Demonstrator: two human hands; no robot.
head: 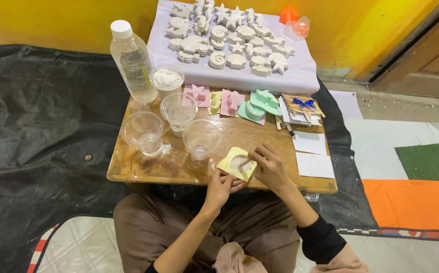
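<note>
A small yellow mould (231,158) with white plaster in its hollow is held over the front edge of a low wooden table (260,136). My left hand (222,186) grips its near corner from below. My right hand (269,167) holds its right side, fingers pressing at the plaster. Just behind the mould stands a clear plastic cup (201,138).
Two more clear cups (179,111) (143,131), a cup of white powder (167,79) and a water bottle (132,60) stand at the table's left. Pink, yellow and green moulds (260,103) lie at the back. White cast shells and stars (229,38) cover a lilac board. Paper cards (314,164) lie right.
</note>
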